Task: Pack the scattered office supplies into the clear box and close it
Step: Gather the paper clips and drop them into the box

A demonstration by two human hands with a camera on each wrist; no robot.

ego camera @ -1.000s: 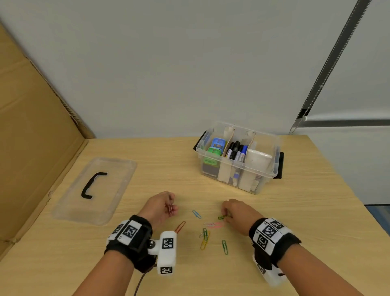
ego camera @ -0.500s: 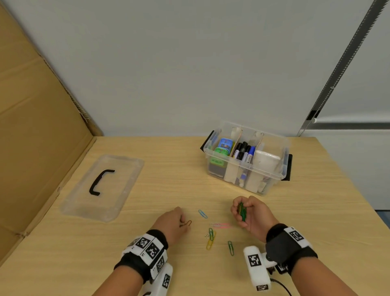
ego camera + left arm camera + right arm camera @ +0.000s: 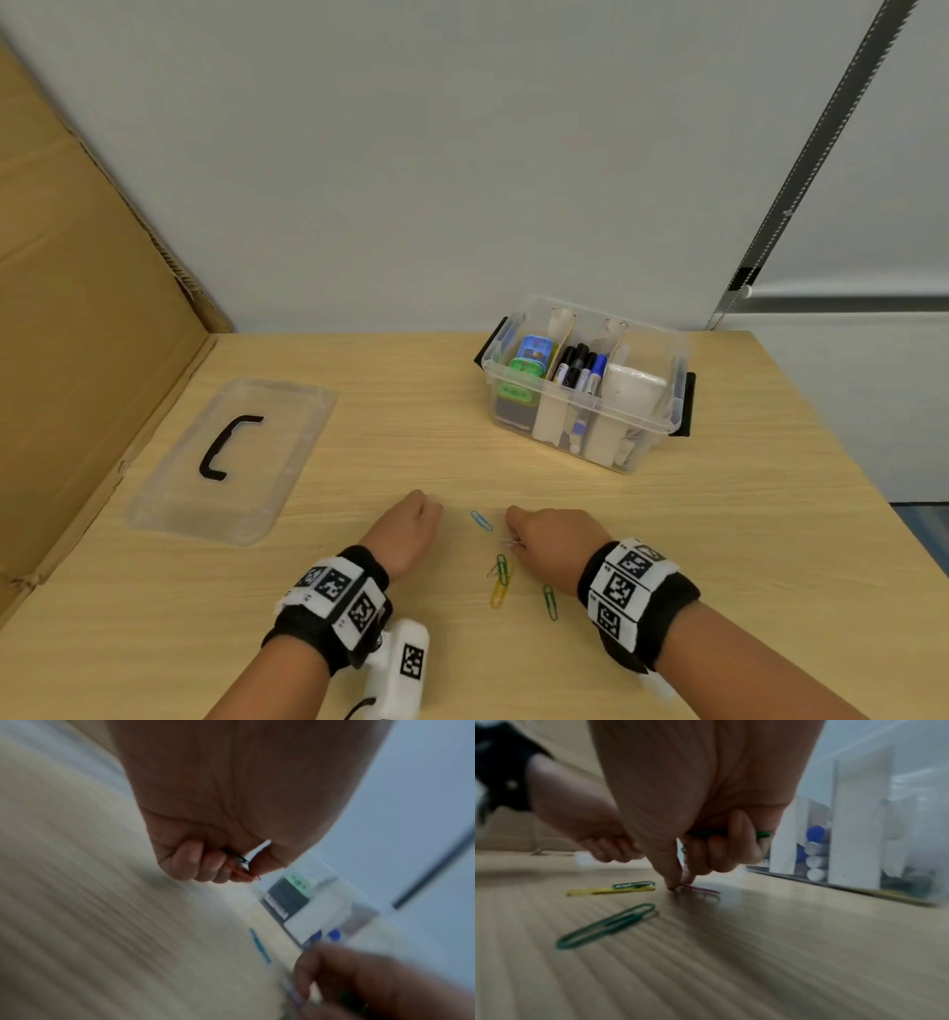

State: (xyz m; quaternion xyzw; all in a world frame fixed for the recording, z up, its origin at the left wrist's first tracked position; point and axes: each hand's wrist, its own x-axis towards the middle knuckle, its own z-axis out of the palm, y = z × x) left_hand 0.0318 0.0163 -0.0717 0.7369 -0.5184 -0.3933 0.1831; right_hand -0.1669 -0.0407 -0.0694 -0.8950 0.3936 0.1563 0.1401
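Coloured paper clips lie on the wooden table between my hands: a blue clip [image 3: 481,520], a yellow clip [image 3: 499,591] crossed by a green one [image 3: 502,566], and a second green clip [image 3: 550,602]. My left hand [image 3: 411,529] is curled round red and dark clips [image 3: 241,866]. My right hand [image 3: 549,539] holds a green clip [image 3: 731,834] in its curled fingers while thumb and forefinger pinch a pink clip [image 3: 700,890] against the table. The clear box [image 3: 585,390] stands beyond, open, holding markers and other supplies.
The clear lid [image 3: 231,457] with a black handle lies flat at the left. A cardboard sheet [image 3: 77,308] leans along the table's left edge. The table's right edge [image 3: 847,462] drops off past the box.
My right hand has come down from its raised position onto the pink clip. My left hand has closed with the red clip inside and shifted up the table.
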